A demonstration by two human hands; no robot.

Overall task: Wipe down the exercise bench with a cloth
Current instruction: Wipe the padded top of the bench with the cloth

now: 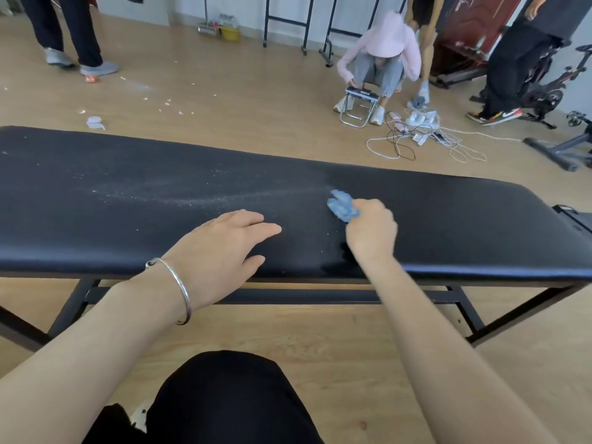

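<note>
The right hand (371, 232) grips a crumpled blue cloth (342, 206) against the black exercise bench (448, 219). The left hand (221, 248) lies flat and open beside white specks (192, 200).

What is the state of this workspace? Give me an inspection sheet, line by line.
Surface: black bench pad, pale specks across its left part; right part looks clean.
Job's things: blue cloth bunched on the pad.
Clutter: pale scraps on the floor behind the bench.
Grippers: left hand flat on or just over the pad; right hand grips the cloth.
Cables: tangled white and black cords on the floor.
Surroundings: crouching person at a folding stool; exercise bike.
</note>
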